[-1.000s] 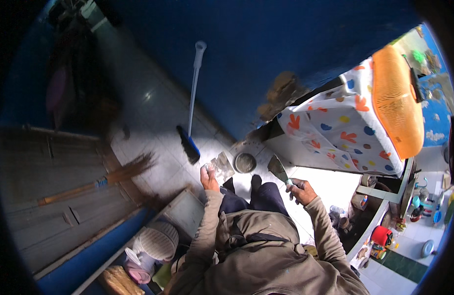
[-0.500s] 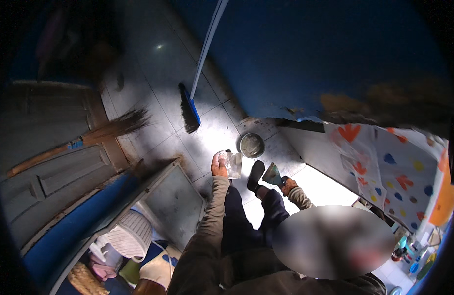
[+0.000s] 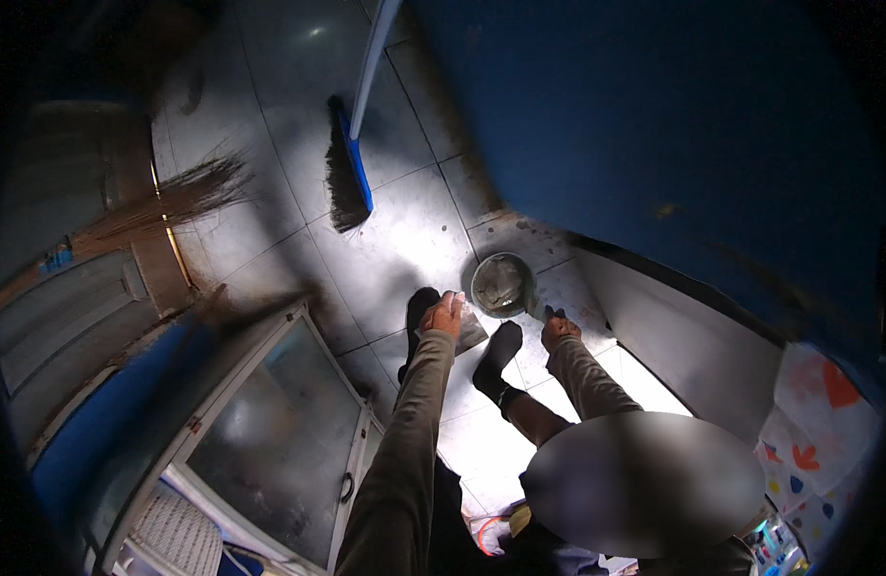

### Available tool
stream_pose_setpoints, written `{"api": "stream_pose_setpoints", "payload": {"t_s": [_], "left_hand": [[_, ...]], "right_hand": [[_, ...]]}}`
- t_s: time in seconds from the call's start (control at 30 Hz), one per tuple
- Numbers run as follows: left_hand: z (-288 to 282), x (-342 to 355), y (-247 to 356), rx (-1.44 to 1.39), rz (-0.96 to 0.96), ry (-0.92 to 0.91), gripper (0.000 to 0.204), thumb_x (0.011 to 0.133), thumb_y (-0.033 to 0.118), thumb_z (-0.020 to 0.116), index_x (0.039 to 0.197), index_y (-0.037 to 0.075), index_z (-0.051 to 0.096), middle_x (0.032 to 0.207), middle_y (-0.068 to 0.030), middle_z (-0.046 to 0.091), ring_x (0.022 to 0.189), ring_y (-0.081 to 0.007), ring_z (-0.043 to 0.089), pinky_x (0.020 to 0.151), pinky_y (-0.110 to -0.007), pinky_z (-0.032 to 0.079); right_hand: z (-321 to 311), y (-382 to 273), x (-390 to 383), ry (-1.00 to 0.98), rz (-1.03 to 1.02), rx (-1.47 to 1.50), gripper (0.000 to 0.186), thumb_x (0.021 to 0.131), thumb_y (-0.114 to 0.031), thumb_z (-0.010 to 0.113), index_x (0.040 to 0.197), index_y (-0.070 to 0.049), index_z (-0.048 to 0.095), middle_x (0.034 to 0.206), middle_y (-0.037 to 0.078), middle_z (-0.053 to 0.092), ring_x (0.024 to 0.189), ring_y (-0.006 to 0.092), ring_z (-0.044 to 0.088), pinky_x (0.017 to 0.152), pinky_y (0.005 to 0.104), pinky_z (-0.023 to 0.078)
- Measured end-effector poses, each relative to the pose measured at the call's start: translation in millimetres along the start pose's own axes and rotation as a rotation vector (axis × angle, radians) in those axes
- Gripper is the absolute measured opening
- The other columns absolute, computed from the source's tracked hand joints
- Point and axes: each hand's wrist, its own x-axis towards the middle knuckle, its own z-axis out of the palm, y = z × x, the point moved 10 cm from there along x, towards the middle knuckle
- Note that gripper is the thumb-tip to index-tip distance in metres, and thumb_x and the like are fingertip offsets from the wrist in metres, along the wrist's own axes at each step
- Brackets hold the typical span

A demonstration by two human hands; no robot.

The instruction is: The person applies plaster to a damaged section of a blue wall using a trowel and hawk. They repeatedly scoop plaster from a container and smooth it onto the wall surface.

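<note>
My left hand (image 3: 443, 317) is closed on the edge of a flat, squarish greyish plate (image 3: 474, 332), which is partly hidden under the fingers and sleeve. My right hand (image 3: 560, 328) grips the handle of a putty knife (image 3: 535, 307). Its blade reaches the right side of a small round bucket (image 3: 475, 288) on the floor; how far it goes in is hard to see. Greyish paste-like material (image 3: 502, 282) lies inside the bucket. The bucket stands just beyond my two dark-socked feet.
A blue broom (image 3: 359, 173) stands upright on the tiled floor (image 3: 405, 226). At left, a twig broom (image 3: 179, 204) lies near a wooden door (image 3: 69, 317). A glass-doored cabinet (image 3: 280, 442) is close on my left, with a blue wall (image 3: 654, 125) ahead right.
My right hand has brought the putty knife forward to the bucket. My left hand has moved slightly closer to the bucket, its plate turned. The view has shifted.
</note>
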Motion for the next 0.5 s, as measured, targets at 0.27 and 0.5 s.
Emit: {"api": "stream_pose_setpoints", "payload": {"t_s": [0.27,0.5], "left_hand": [[83.0,55.5,-27.7,0.297,-0.071,-0.259,0.034,0.096,0.033,0.052,0.124,0.014,0.056,0.105,-0.0165,0.069,0.099,-0.035,0.066,0.084,-0.049,0.052],[153.1,85.5,-57.3,0.328,-0.13,-0.329,0.023,0.091,0.022,0.057,0.108,0.011,0.068,0.107,-0.0176,0.068,0.103,-0.0343,0.066,0.087,-0.045,0.054]], "right_hand": [[74.6,-7.6,70.1,0.045,-0.068,-0.08,0.061,0.085,-0.017,0.053,0.144,-0.014,0.041,0.13,0.025,0.056,0.106,0.0371,0.063,0.088,0.0478,0.051],[116.4,-19.5,71.0,0.07,-0.112,-0.075,0.05,0.08,-0.015,0.057,0.128,-0.005,0.048,0.125,0.028,0.056,0.091,0.0392,0.063,0.08,0.0521,0.05]]}}
